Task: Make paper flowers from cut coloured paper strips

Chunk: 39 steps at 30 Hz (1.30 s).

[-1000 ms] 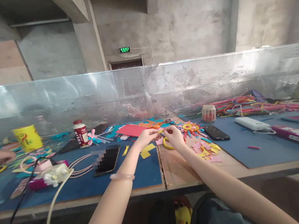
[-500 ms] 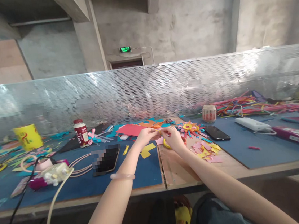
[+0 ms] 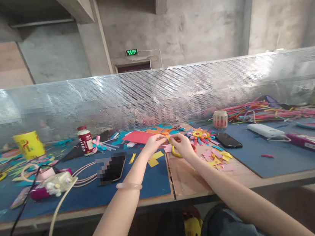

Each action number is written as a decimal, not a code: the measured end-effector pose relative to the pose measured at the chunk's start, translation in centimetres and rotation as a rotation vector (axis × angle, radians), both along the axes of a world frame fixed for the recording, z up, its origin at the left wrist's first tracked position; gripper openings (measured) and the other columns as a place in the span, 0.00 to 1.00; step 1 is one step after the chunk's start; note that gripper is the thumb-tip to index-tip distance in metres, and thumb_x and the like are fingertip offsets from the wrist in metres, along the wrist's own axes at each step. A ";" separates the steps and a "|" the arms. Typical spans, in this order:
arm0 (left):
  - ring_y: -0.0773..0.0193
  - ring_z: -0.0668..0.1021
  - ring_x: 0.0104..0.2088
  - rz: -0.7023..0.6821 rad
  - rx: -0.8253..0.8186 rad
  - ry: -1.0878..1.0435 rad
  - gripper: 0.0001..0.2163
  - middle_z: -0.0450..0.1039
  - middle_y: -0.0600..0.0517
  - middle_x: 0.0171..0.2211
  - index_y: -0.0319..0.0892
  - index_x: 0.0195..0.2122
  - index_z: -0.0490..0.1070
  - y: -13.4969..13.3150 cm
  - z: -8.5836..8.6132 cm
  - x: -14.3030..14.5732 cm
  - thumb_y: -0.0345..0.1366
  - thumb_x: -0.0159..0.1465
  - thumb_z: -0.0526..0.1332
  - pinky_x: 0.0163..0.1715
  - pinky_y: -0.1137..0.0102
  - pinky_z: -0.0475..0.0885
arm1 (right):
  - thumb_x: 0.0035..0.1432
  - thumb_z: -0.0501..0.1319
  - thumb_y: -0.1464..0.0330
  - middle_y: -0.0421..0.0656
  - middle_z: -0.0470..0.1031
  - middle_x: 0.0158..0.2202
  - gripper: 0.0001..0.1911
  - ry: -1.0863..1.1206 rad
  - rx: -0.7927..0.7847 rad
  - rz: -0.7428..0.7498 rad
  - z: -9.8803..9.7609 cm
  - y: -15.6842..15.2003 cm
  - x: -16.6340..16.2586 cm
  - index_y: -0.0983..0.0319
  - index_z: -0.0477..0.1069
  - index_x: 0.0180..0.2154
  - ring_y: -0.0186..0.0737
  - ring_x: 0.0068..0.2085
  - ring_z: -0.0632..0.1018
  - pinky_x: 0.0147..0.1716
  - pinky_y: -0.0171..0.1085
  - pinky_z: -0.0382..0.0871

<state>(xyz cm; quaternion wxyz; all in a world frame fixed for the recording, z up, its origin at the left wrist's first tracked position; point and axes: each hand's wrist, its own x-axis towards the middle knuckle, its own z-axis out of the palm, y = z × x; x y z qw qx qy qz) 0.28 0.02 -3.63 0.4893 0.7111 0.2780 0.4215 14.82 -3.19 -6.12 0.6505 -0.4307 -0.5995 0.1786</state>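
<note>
My left hand (image 3: 154,145) and my right hand (image 3: 181,145) meet over the middle of the table, fingertips pinched together. Between them is a small yellow piece of paper (image 3: 168,139), mostly covered by the fingers. Partly under my right hand lies a yellow ring-shaped thing (image 3: 174,152), its kind unclear. A colourful paper flower (image 3: 200,134) rests just beyond my right hand, with pink and yellow paper scraps (image 3: 216,157) in front of it. Behind my left hand lies a red paper sheet (image 3: 137,137); yellow paper pieces (image 3: 154,159) lie just below that hand.
Left of my arms are a phone (image 3: 114,168), a coffee bottle (image 3: 85,141), a yellow tub (image 3: 30,145) and a power strip with cables (image 3: 52,185). To the right are another phone (image 3: 229,140), a jar (image 3: 220,120), a white power bank (image 3: 266,130) and coloured pipe cleaners (image 3: 248,112). A perforated metal screen (image 3: 154,95) stands behind.
My fingers have shifted slightly around the yellow paper, and more of it shows. At the far right, another person's hand has drawn back out of view, leaving a dark sleeve at the edge.
</note>
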 end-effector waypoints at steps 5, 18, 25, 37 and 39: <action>0.61 0.75 0.36 -0.008 0.017 -0.023 0.12 0.73 0.48 0.33 0.38 0.34 0.70 0.2 -0.1 -0.1 0.41 0.55 0.61 0.37 0.67 0.71 | 0.47 0.56 0.67 0.41 0.74 0.25 0.07 0.004 -0.008 0.018 -0.1 0.2 -0.1 0.63 0.69 0.26 0.37 0.28 0.74 0.30 0.35 0.67; 0.63 0.75 0.33 0.002 0.001 -0.017 0.10 0.71 0.49 0.31 0.38 0.32 0.69 -0.3 0.3 0.3 0.40 0.55 0.61 0.35 0.68 0.71 | 0.50 0.55 0.66 0.41 0.76 0.28 0.09 -0.039 0.070 0.039 -0.3 -0.3 -0.3 0.61 0.72 0.32 0.38 0.29 0.75 0.32 0.36 0.69; 0.65 0.75 0.31 0.054 -0.015 -0.008 0.08 0.70 0.51 0.30 0.38 0.30 0.69 -1.1 0.9 0.4 0.39 0.54 0.61 0.33 0.70 0.71 | 0.50 0.55 0.66 0.41 0.77 0.29 0.09 -0.074 0.069 -0.007 0.2 -1.0 -0.5 0.60 0.73 0.32 0.38 0.30 0.76 0.33 0.37 0.70; 0.64 0.75 0.32 0.076 -0.029 -0.052 0.05 0.71 0.50 0.29 0.39 0.29 0.69 -1.0 0.6 0.6 0.36 0.54 0.60 0.33 0.69 0.71 | 0.55 0.53 0.66 0.43 0.75 0.32 0.12 -0.356 0.229 -0.175 -0.3 -0.7 -0.3 0.58 0.73 0.36 0.39 0.32 0.74 0.33 0.36 0.68; 0.64 0.75 0.32 0.088 -0.038 -0.063 0.05 0.71 0.50 0.29 0.39 0.29 0.69 -1.1 0.6 0.7 0.35 0.54 0.60 0.34 0.69 0.71 | 0.57 0.51 0.67 0.44 0.75 0.32 0.13 -0.438 0.259 -0.230 -0.3 -0.9 -0.3 0.58 0.73 0.37 0.39 0.33 0.74 0.34 0.36 0.67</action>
